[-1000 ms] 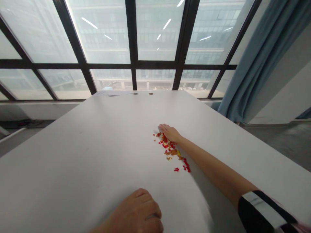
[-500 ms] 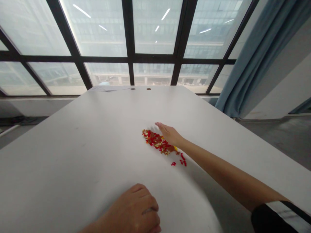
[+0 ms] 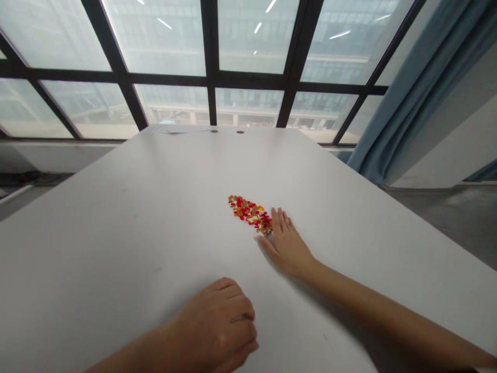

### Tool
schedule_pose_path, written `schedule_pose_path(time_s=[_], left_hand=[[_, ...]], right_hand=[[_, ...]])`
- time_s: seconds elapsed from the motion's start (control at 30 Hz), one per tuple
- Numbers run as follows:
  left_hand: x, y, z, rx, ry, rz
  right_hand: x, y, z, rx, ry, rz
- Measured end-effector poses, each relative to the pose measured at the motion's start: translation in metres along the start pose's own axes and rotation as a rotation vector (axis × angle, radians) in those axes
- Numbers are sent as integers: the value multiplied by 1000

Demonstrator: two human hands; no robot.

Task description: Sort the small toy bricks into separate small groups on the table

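A small heap of red, gold and yellow bits (image 3: 246, 210) lies on the white table (image 3: 135, 233), stretched in a slanting strip. They look like confetti or beads, too small to tell. My right hand (image 3: 289, 246) is flat on the table at the heap's near right end, fingers stretched forward and thumb apart. The bits touch the gap between its thumb and fingers. Closer to me, my left hand (image 3: 217, 326) rests on the table with its fingers curled in. Nothing shows in it, though its palm is hidden.
Two round dark spots, one of them a brown disc (image 3: 240, 132), are at the table's far edge. Beyond it stand large windows with black frames (image 3: 252, 80). A blue curtain (image 3: 404, 98) hangs at the right.
My right hand has come back toward me, from the heap's far right side to its near end. The loose red bits there now lie with the heap. My left hand stays curled.
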State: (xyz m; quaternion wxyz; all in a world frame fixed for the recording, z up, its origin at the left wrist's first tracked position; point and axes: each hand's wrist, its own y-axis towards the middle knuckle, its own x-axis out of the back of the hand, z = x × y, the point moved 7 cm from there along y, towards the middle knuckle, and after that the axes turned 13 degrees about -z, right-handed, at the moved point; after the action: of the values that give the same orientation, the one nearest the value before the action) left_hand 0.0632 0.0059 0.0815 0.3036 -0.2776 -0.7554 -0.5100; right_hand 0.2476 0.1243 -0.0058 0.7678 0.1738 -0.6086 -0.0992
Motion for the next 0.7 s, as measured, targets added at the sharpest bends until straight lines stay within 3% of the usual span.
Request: schedule_pose_path(time_s=[0.3,0.7], left_hand=[[-1,-2,0,-36,41,19],[-5,-7,3,-19,84,109]], right_hand=[[-21,74,42,45,3,73],[-19,100,67,172,67,-36]])
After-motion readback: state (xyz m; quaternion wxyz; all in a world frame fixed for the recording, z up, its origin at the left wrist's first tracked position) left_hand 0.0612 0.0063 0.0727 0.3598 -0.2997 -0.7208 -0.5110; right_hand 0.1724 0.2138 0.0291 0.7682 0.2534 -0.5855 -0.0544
